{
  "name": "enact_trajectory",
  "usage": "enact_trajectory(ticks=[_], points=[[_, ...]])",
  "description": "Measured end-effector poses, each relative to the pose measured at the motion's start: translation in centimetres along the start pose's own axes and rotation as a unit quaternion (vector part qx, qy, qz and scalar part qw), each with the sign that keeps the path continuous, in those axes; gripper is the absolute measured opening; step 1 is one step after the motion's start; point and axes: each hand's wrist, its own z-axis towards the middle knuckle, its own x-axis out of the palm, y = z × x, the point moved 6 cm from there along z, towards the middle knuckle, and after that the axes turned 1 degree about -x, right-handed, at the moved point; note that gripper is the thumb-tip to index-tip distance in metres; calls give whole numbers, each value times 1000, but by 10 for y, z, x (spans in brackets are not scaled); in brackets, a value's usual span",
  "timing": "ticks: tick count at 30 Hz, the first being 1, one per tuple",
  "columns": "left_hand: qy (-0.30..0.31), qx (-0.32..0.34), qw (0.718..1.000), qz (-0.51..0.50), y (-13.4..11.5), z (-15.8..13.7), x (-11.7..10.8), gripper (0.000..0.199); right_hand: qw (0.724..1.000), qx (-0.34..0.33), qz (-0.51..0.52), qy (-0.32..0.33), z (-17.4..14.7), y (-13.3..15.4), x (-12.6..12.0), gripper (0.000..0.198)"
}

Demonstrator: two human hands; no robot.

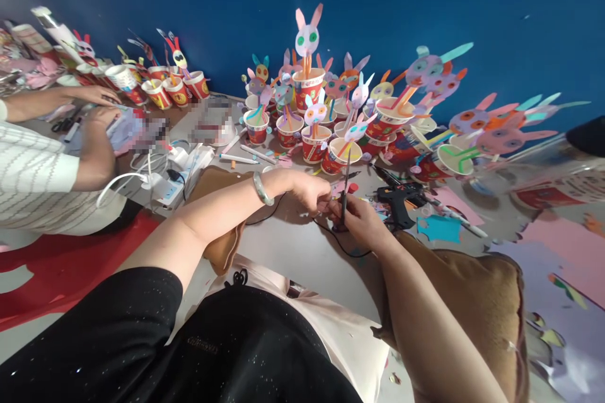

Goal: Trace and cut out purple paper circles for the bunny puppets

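My right hand [362, 220] is closed around a pair of scissors [348, 179], whose narrow dark blades point up and away from me. Close beside it, my left hand [312, 192] is closed with its fingertips pinched together; whatever lies between them is too small to make out. A bangle circles the left wrist. Just beyond the hands stands a paper cup [338, 157] with a paper rabbit head on a strip. To the right of my right hand lies a black glue gun [397, 201], near a piece of blue paper [439, 228].
Several red paper cups [309, 89] with paper animal heads crowd the blue wall. A power strip [182, 173] with cables lies left. Brown cushions [472, 289] flank my arms. At far left another person's hands [101, 104] work. Pink paper [571, 252] lies right.
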Motion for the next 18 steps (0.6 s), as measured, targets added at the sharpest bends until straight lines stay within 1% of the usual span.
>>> enact_trajectory(ticks=[3, 5, 7, 8, 9, 10, 12, 13, 15, 18], points=[[-35, -6, 999, 3, -1, -3, 4, 11, 996, -15, -72, -50, -2, 4, -10, 27], [-62, -5, 998, 4, 1, -4, 5, 13, 992, -31, -97, -79, -6, 10, -16, 27], [-81, 4, 997, -13, 4, -4, 4, 13, 990, -47, -82, -101, -10, 17, -20, 28], [-89, 15, 995, -45, 5, -4, 4, 12, 991, -53, -64, -109, -12, 20, -21, 28], [-98, 31, 990, -100, 6, -4, 3, 10, 990, -58, -43, -118, -13, 23, -23, 27], [-110, 50, 978, -168, 7, -4, 1, 9, 990, -59, -22, -130, -15, 25, -24, 25], [-131, 86, 940, -302, 8, -3, -2, 12, 987, -56, 10, -154, -18, 27, -27, 22], [-141, 100, 922, -347, 8, -2, -3, 16, 985, -53, 23, -165, -19, 28, -28, 21], [-160, 117, 896, -397, 9, 0, -4, 25, 982, -47, 43, -180, -20, 28, -30, 21], [-196, 127, 882, -408, 8, 1, -6, 32, 979, -40, 54, -195, -20, 27, -33, 22]])
